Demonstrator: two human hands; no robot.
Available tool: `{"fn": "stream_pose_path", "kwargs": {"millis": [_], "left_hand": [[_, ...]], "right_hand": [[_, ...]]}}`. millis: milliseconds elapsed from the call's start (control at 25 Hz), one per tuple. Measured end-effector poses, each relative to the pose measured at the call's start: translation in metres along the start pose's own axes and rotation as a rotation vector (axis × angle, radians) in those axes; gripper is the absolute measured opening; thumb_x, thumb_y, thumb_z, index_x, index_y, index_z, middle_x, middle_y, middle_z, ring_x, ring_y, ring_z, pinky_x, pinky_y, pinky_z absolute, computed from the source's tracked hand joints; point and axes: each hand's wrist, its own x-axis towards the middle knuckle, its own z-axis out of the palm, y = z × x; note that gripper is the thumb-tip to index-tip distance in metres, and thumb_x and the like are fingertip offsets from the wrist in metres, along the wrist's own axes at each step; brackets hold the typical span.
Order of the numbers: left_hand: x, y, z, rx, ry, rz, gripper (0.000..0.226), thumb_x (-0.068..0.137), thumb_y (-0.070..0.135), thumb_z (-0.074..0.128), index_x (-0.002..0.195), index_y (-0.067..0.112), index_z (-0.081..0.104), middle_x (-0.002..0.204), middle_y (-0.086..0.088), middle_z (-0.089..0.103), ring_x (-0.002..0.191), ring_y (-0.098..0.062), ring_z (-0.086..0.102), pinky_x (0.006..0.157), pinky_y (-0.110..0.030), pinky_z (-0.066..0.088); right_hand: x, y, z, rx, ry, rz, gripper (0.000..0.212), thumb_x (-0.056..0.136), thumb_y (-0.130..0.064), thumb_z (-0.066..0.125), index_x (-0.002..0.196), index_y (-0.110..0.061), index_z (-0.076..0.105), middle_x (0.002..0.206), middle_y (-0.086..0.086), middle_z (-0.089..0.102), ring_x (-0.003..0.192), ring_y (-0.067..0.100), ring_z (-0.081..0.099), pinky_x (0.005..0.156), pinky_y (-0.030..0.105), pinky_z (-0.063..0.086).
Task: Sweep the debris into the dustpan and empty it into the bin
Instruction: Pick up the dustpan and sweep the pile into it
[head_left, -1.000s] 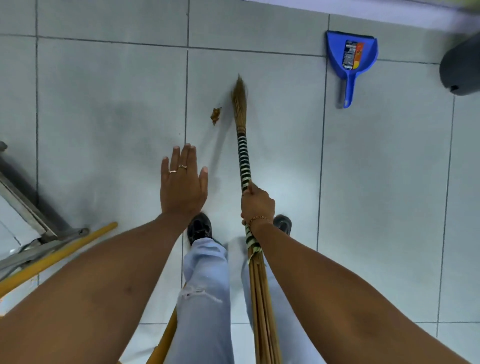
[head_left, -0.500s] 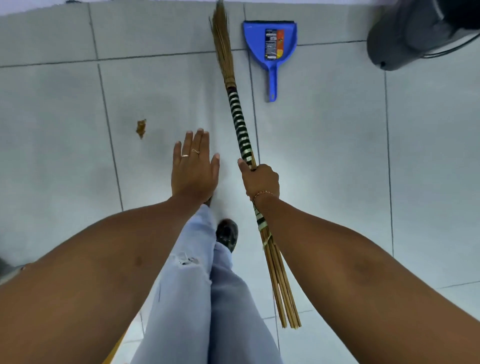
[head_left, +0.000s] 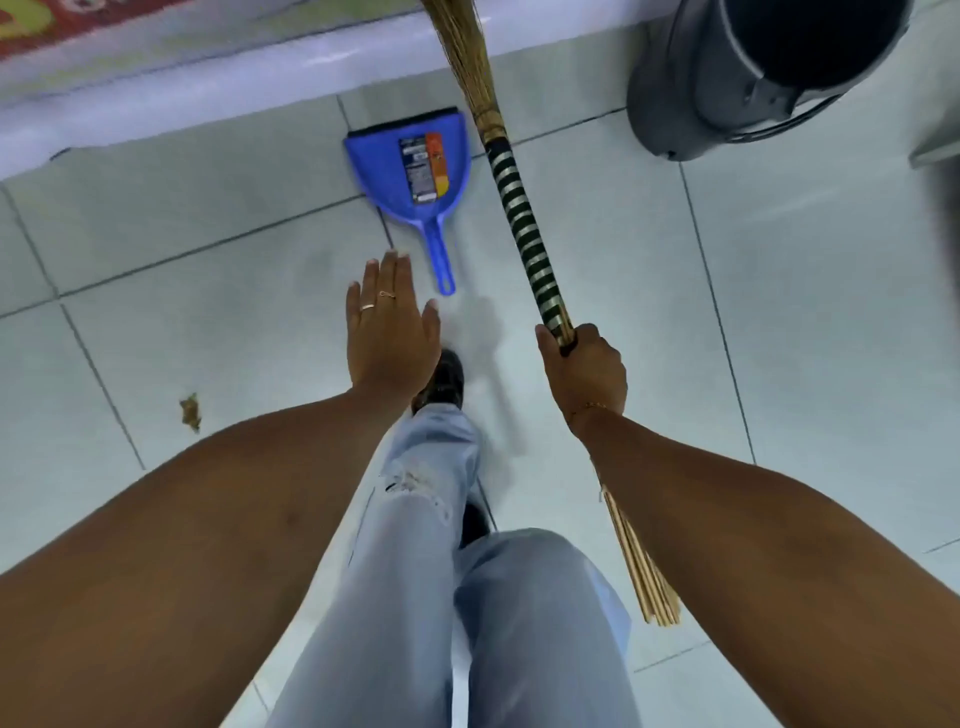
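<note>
A blue dustpan (head_left: 415, 166) lies flat on the tiled floor by the wall step, its handle pointing toward me. My left hand (head_left: 389, 327) hovers flat, holding nothing, just left of the handle's tip and not touching it. My right hand (head_left: 582, 366) is shut on a stick broom (head_left: 524, 228) with a black-and-silver striped grip; its bristles reach up past the dustpan's right side and out of the top of the frame. A small brown piece of debris (head_left: 190, 410) lies on the floor far to the left. A dark grey bin (head_left: 727, 88) stands at the top right.
A white raised step (head_left: 208, 88) runs along the top edge behind the dustpan. My legs in light jeans and a dark shoe (head_left: 441, 384) are below my hands. Bare tiles (head_left: 779, 312) stretch to the right.
I have stepped toward the wall: the dustpan and bin are now closer and larger, and the debris has slid to the lower left. My left hand has come near the dustpan handle.
</note>
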Motion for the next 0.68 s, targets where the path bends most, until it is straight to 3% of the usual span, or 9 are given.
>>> {"fn": "stream_pose_path", "kwargs": {"millis": [160, 400, 520, 680], "left_hand": [[0.078, 0.032, 0.06, -0.039, -0.107, -0.356, 0.064, 0.095, 0.032, 0.037, 0.146, 0.004, 0.013, 0.156, -0.012, 0.016, 0.143, -0.028, 0.009, 0.115, -0.042, 0.003], [0.168, 0.03, 0.213, -0.146, -0.216, -0.644, 0.075, 0.092, 0.033, 0.045, 0.146, 0.003, 0.004, 0.157, -0.013, 0.007, 0.143, -0.029, 0.006, 0.116, -0.04, 0.007], [0.201, 0.006, 0.264, -0.229, -0.166, -0.844, 0.078, 0.089, 0.032, 0.048, 0.146, 0.005, 0.002, 0.153, -0.015, 0.019, 0.139, -0.032, 0.022, 0.113, -0.04, 0.018], [0.22, -0.012, 0.28, -0.338, -0.053, -0.929, 0.051, 0.089, 0.015, 0.04, 0.138, 0.009, 0.026, 0.133, -0.014, 0.049, 0.117, -0.032, 0.051, 0.096, -0.039, 0.039]], "right_hand": [[0.078, 0.027, 0.001, -0.07, -0.039, 0.005, 0.047, 0.092, -0.052, 0.044, 0.104, -0.008, 0.053, 0.104, 0.012, 0.065, 0.092, 0.035, 0.063, 0.069, 0.034, 0.045], [0.197, 0.055, 0.096, 0.002, -0.243, -0.076, 0.043, 0.094, -0.049, 0.044, 0.104, -0.008, 0.056, 0.098, 0.008, 0.063, 0.087, 0.028, 0.06, 0.067, 0.03, 0.041], [0.229, 0.064, 0.136, 0.051, -0.301, -0.077, 0.041, 0.094, -0.048, 0.044, 0.099, -0.008, 0.056, 0.086, 0.001, 0.055, 0.078, 0.021, 0.053, 0.065, 0.028, 0.037], [0.245, 0.07, 0.155, 0.021, -0.373, -0.114, 0.032, 0.093, -0.044, 0.049, 0.088, -0.012, 0.05, 0.086, 0.002, 0.052, 0.076, 0.018, 0.049, 0.061, 0.023, 0.034]]}}
